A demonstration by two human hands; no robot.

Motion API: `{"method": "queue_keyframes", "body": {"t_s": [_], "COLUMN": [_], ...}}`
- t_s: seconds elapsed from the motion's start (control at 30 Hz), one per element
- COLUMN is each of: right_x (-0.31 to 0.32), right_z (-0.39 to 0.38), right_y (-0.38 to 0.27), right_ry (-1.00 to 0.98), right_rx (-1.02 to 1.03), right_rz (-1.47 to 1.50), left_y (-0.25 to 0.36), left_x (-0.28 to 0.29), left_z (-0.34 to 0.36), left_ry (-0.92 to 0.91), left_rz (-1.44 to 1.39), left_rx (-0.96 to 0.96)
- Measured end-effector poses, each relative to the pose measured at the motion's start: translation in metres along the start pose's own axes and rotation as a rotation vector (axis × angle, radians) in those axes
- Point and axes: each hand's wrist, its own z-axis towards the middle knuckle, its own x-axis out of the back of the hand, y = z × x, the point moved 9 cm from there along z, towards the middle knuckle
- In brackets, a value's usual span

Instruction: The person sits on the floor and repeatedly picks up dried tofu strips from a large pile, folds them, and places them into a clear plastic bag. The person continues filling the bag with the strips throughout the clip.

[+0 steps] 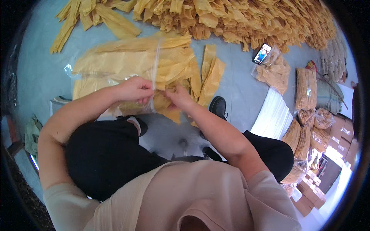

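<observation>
We see the left hand (135,89) with fingers closed on the edge of a clear plastic bag (115,65), which is full of yellow sheets (173,63) and lies over the knees. The right hand (178,96) touches the bag mouth just beside it, fingers curled on the sheets. A phone (262,53) lies on the grey floor (38,69), near a big yellow pile (239,19).

Bag (115,61): thin clear plastic, glossy, crinkled w/ glare. Sheets (175,65) inside: yellow, matt, dry-looking, wrinkled, papery. Loose pile (239,19): same matt yellow stuff. Floor (38,73): smooth grey, slight sheen. Shoe (218,106): black, semi-gloss. Phone (262,53): glossy screen. Boxes (341,133): matt brown cardboard. Shirt (192,196): soft matt cloth.
</observation>
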Motion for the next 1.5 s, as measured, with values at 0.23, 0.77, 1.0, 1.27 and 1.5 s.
{"method": "queue_keyframes", "body": {"t_s": [0.23, 0.77, 1.0, 1.27, 1.5], "right_x": [0.183, 0.244, 0.161, 0.197, 0.238], "right_z": [-0.008, 0.039, 0.069, 0.078, 0.050], "right_y": [0.067, 0.039, 0.037, 0.071, 0.084], "right_ry": [0.760, 0.336, 0.600, 0.642, 0.628], "right_rx": [0.110, 0.202, -0.035, 0.107, 0.157], "right_rz": [-0.021, -0.087, -0.598, -0.648, -0.262], "left_y": [-0.026, -0.027, -0.027, -0.024, -0.013], "left_x": [0.018, 0.019, 0.017, 0.017, 0.030], "left_z": [-0.006, -0.003, -0.004, -0.009, -0.010], "left_ry": [0.120, 0.109, 0.110, 0.125, 0.226], "left_rz": [-0.205, -0.293, -0.321, -0.330, -0.233], "left_rx": [0.105, 0.093, 0.073, 0.083, 0.114]}}
